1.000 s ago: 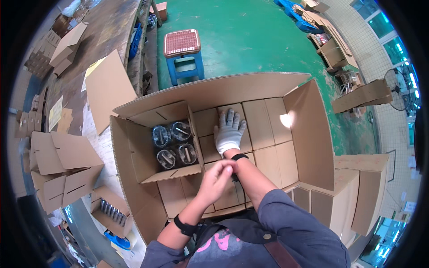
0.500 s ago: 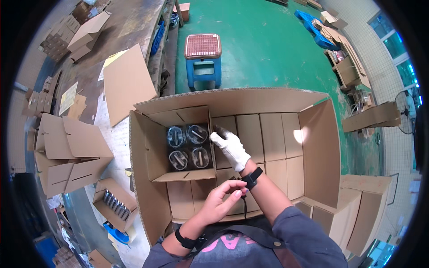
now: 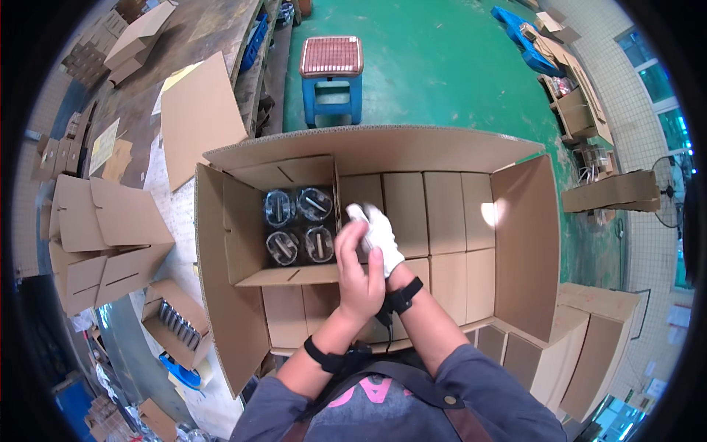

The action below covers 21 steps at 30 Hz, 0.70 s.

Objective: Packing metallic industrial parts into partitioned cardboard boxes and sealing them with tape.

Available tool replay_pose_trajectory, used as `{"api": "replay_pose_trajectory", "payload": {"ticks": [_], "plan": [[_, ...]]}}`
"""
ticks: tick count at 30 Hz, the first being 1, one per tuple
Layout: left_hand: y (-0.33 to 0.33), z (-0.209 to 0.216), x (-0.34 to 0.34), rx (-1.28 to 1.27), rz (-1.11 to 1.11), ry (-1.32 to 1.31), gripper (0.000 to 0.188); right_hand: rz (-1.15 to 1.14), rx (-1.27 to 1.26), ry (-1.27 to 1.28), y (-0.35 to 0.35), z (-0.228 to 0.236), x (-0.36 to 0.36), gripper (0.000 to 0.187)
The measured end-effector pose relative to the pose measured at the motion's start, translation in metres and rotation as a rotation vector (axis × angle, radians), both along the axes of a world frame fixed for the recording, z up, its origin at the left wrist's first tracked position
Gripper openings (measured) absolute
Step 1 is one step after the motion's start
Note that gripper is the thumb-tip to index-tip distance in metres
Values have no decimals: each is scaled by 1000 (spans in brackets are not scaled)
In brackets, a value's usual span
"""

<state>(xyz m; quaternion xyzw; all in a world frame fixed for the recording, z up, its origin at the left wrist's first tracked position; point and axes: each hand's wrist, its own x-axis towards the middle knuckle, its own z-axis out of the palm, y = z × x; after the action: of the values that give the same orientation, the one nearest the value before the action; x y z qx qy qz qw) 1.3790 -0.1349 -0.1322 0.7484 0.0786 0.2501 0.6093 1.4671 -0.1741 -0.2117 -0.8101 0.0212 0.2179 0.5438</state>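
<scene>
My bare left hand [image 3: 359, 283] is raised over the middle of a large open carton [image 3: 442, 136]. Its fingers are stretched upward with the thumb apart, overlapping the side of my right hand [image 3: 383, 239], which wears a white glove [image 3: 388, 247]. Motion blurs the glove's fingertips, and the left hand covers part of them. Just left of both hands, an open inner box [image 3: 247, 221] sits inside the carton. Several clear-wrapped round items [image 3: 280, 208] with metal bars across their tops stand in it. Closed brown boxes [image 3: 403, 210] lie in rows under and beside my hands.
Left of the carton are a small open box [image 3: 153, 313] of metal cylinders, a blue tape dispenser [image 3: 180, 372] and an open empty carton [image 3: 121, 214]. A flat cardboard sheet [image 3: 199, 118] lies beyond. A blue stool [image 3: 331, 92] stands ahead; stacked cartons [image 3: 589, 346] are at right.
My left hand has moved up from near the right wrist to the gloved hand, its fingers straightening. The gloved hand has tilted more upright. The whole view has shifted slightly.
</scene>
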Motion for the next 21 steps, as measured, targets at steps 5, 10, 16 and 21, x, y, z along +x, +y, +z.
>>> {"api": "replay_pose_trajectory", "payload": {"ticks": [5,10,16,21], "plan": [[8,30,-45,201,70,-46,37,138,-245,-212,32,79,17,54],[12,28,-47,165,53,-8,34,219,-342,-162,36,95,11,45],[-11,6,11,210,98,175,47,31,-98,-44,-34,49,19,35],[-19,-48,62,305,214,662,71,-64,714,305,-52,-28,12,8]]}}
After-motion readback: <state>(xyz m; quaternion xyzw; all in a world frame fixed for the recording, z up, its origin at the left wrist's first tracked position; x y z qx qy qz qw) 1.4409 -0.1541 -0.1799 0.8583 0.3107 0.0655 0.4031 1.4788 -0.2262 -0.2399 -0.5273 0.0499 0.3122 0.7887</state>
